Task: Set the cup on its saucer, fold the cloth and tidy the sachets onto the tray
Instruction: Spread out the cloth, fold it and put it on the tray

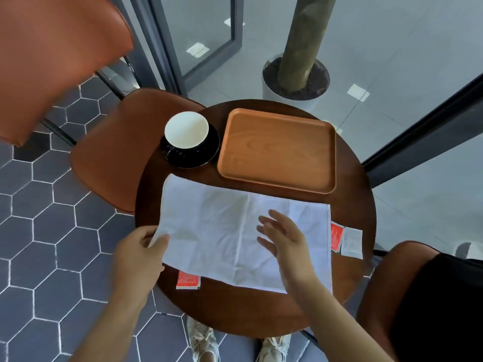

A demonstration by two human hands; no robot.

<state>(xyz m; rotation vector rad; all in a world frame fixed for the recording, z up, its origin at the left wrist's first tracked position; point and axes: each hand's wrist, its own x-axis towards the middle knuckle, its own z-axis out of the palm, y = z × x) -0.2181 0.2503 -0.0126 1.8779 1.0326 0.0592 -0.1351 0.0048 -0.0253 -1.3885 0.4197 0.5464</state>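
Note:
A white cloth (222,226) lies spread across the near half of the round dark wooden table (360,194). My left hand (138,254) pinches the cloth's near left corner. Over the cloth's right half my right hand (285,239) is flat with fingers apart, holding nothing. A black cup with a white inside (186,130) stands on its black saucer (209,152) at the far left. The wooden tray (279,150) at the far right holds nothing. A red sachet (187,280) peeks from under the cloth's near edge. Another red sachet (336,236) and a white one (352,242) lie at its right edge.
Orange-brown chairs stand left of the table (112,150) and at the lower right (407,296). A potted tree trunk (300,61) rises behind the table near glass panels. The floor has grey hexagon tiles. My shoes (203,340) show under the table's near edge.

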